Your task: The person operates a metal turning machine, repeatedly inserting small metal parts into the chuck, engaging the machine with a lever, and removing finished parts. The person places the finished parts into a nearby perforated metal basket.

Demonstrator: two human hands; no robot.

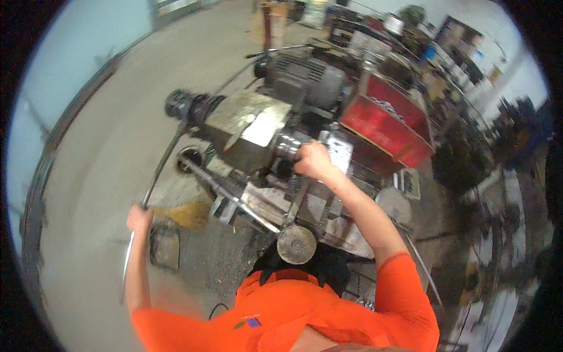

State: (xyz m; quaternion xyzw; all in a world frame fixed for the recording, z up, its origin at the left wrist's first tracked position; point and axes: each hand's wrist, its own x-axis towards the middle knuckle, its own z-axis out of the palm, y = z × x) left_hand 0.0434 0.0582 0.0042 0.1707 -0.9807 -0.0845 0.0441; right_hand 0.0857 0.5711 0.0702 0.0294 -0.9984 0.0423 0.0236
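My left hand [139,219] is closed around a long metal rod [161,168]. The rod slants up toward the black cylindrical end [182,107] of a lathe-like machine, and its bright lower part runs down past my wrist. My right hand [314,160] is at the shiny round chuck [288,142] on the machine's right side. Its fingers are curled in, and whatever they grip is hidden by the hand and blur. Between the two hands stands the boxy machine head [237,144], with a pale sheet and a pointed tool lying on its top.
A red metal bin [375,120] with small pieces in it stands right of a ribbed motor [308,79]. A round metal disc [297,244] is close to my body. Yellow bristles [185,215] and a dark-rimmed pan [165,246] lie on the floor at left. Cluttered equipment lines the right side.
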